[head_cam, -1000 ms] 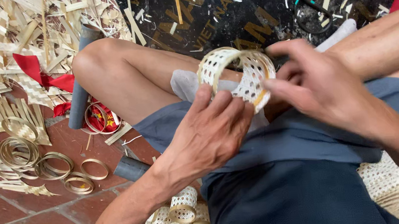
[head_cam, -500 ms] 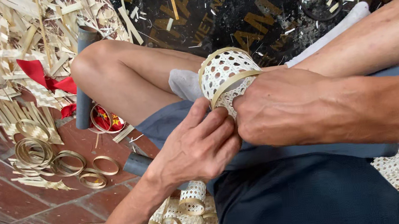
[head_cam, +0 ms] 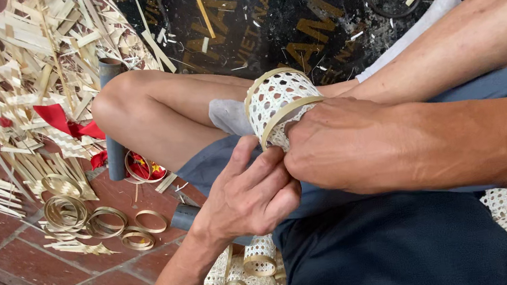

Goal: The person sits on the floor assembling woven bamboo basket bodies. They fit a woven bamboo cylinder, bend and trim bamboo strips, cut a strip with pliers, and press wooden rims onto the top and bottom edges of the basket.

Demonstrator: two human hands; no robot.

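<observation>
— Where's the basket (head_cam: 279, 109)?

— Over the lap, just above both hands. The left hand (head_cam: 248, 193) pinches its lower edge; the right hand (head_cam: 330, 146) is closed round its side.

— How far along?

— I'd judge well on: the lattice is woven and two rim bands sit on it. The bottom looks unfinished.

— And the rest?

— Loose rings (head_cam: 93, 219) lie left of the basket; finished ones (head_cam: 248, 277) below it.

both hands, left (head_cam: 250, 194) and right (head_cam: 337, 152), around a small woven basket (head_cam: 278, 111)
</observation>
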